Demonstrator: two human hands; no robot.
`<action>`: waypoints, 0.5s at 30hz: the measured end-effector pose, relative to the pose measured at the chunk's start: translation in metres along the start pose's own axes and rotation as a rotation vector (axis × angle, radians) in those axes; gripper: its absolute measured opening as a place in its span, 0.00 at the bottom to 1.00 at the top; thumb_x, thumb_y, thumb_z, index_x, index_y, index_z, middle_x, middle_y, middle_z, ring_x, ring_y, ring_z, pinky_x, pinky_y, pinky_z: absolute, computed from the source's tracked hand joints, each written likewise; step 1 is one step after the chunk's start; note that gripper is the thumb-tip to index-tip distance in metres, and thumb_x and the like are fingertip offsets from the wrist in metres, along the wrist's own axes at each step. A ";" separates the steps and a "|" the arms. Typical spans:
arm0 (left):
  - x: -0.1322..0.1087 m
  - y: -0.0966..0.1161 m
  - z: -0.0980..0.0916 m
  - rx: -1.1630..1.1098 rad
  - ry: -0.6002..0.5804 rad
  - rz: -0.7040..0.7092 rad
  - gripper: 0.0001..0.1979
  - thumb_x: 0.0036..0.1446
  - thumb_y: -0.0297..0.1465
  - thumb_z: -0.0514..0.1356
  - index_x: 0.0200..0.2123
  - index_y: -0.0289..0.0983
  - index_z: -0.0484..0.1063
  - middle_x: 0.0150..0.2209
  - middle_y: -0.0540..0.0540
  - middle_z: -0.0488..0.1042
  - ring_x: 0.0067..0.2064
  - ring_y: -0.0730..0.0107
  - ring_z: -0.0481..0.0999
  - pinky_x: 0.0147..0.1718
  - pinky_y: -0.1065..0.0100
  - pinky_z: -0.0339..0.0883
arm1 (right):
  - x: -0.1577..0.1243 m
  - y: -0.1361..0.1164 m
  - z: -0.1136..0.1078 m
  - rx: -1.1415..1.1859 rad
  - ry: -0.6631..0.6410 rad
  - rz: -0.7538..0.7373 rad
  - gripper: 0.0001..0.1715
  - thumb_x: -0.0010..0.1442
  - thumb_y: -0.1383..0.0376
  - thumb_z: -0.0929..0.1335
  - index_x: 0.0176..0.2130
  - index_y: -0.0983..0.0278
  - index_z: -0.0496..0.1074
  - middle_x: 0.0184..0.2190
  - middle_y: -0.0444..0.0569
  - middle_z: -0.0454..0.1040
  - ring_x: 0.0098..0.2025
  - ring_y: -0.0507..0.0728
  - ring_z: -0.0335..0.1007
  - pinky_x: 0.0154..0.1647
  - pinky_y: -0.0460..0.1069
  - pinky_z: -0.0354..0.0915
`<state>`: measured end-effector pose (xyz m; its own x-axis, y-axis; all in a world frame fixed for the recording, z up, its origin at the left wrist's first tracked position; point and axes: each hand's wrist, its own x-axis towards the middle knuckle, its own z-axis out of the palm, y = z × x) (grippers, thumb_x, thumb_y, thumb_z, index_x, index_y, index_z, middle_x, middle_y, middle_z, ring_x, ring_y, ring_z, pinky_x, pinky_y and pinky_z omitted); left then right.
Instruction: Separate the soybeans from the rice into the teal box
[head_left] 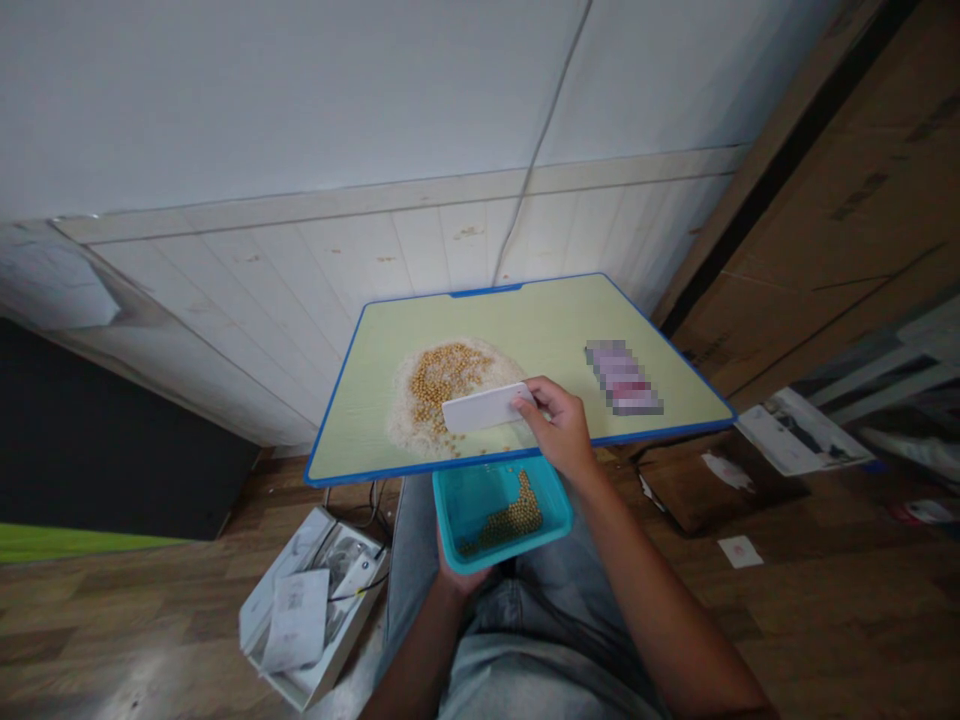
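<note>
My right hand (556, 420) pinches the right end of a flat white card (486, 409), held over the near side of a mixed pile on the table. The pile has round yellow soybeans (435, 378) in its middle and pale grains that look like rice (403, 425) around them. Below the table's front edge, my left hand (459, 578) grips a teal plastic tub (459, 525) from underneath; most of its fingers are hidden. More soybeans (516, 515) lie inside the tub, gathered toward its right and near side.
The small table (555, 310) has a pale green top and blue rim. A blurred-out pinkish item (624, 378) lies on its right side. An open white box (315, 610) with papers and cables stands on the floor at left. Cardboard (840, 230) rises at right.
</note>
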<state>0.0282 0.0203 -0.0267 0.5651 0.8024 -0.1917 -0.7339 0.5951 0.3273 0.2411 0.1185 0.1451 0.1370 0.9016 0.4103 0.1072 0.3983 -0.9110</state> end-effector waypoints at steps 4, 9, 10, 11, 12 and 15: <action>0.001 -0.003 -0.003 -0.008 0.060 0.037 0.32 0.86 0.57 0.57 0.68 0.49 0.96 0.78 0.47 0.90 0.92 0.40 0.71 0.96 0.38 0.47 | -0.002 0.000 -0.002 0.021 -0.018 0.019 0.20 0.71 0.44 0.81 0.40 0.56 0.84 0.35 0.45 0.86 0.38 0.61 0.83 0.43 0.52 0.77; 0.002 -0.005 -0.011 -0.004 0.098 0.058 0.32 0.89 0.52 0.54 0.65 0.48 0.97 0.73 0.46 0.94 0.91 0.40 0.73 0.95 0.35 0.44 | -0.004 -0.002 -0.006 0.022 -0.007 0.015 0.21 0.72 0.44 0.82 0.40 0.56 0.84 0.34 0.45 0.85 0.38 0.61 0.82 0.42 0.52 0.76; 0.003 -0.005 -0.013 -0.004 0.095 0.052 0.32 0.90 0.51 0.52 0.65 0.48 0.97 0.73 0.47 0.94 0.93 0.41 0.69 0.95 0.35 0.42 | -0.005 -0.003 -0.006 0.023 -0.011 0.016 0.22 0.72 0.43 0.82 0.40 0.56 0.84 0.34 0.46 0.85 0.38 0.61 0.82 0.42 0.52 0.77; 0.003 -0.005 -0.014 -0.003 0.094 0.051 0.33 0.90 0.51 0.52 0.66 0.48 0.97 0.74 0.47 0.93 0.94 0.41 0.66 0.95 0.34 0.41 | -0.005 -0.003 -0.006 0.024 -0.014 0.017 0.22 0.72 0.42 0.82 0.40 0.56 0.84 0.35 0.46 0.85 0.38 0.61 0.82 0.42 0.52 0.77; 0.003 -0.004 -0.014 0.000 0.097 0.056 0.32 0.89 0.52 0.54 0.66 0.48 0.97 0.75 0.45 0.93 0.95 0.40 0.64 0.95 0.32 0.41 | -0.006 -0.004 -0.006 0.024 -0.017 0.018 0.23 0.72 0.42 0.82 0.40 0.56 0.84 0.35 0.46 0.85 0.38 0.61 0.83 0.42 0.52 0.77; 0.003 -0.003 -0.012 0.044 0.148 0.091 0.28 0.81 0.56 0.64 0.64 0.47 0.97 0.73 0.42 0.94 0.95 0.31 0.64 0.94 0.24 0.47 | -0.009 -0.005 -0.008 0.029 -0.010 0.018 0.22 0.71 0.43 0.83 0.40 0.56 0.84 0.34 0.45 0.86 0.38 0.61 0.82 0.42 0.52 0.78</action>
<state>0.0277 0.0218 -0.0397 0.4328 0.8527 -0.2925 -0.7607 0.5195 0.3891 0.2472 0.1065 0.1466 0.1285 0.9104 0.3933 0.0766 0.3863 -0.9192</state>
